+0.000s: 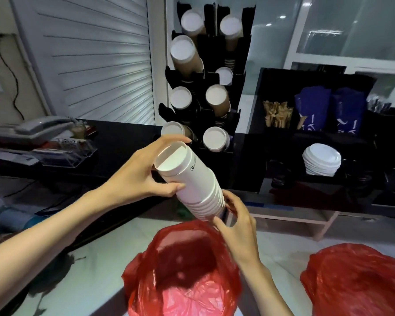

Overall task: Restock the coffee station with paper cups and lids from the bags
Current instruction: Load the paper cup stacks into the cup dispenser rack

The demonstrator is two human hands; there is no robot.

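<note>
Stack of cups (192, 181) held tilted just in front of the cup rack (205, 96), left hand (144, 172) gripping its base end, right hand (235, 222) pinching its rims above the open red bag (185, 270); loose nesting risks cups sliding out.

A: From where does the camera look?

B: There is only one view, from the person's head. It looks forward and down, close over both hands: left hand (144, 172), right hand (235, 226).

A: And what is around the hands?

B: Beyond them stands the rack (205, 87). Under them, at the lower edge, is a bag (183, 277).
</note>
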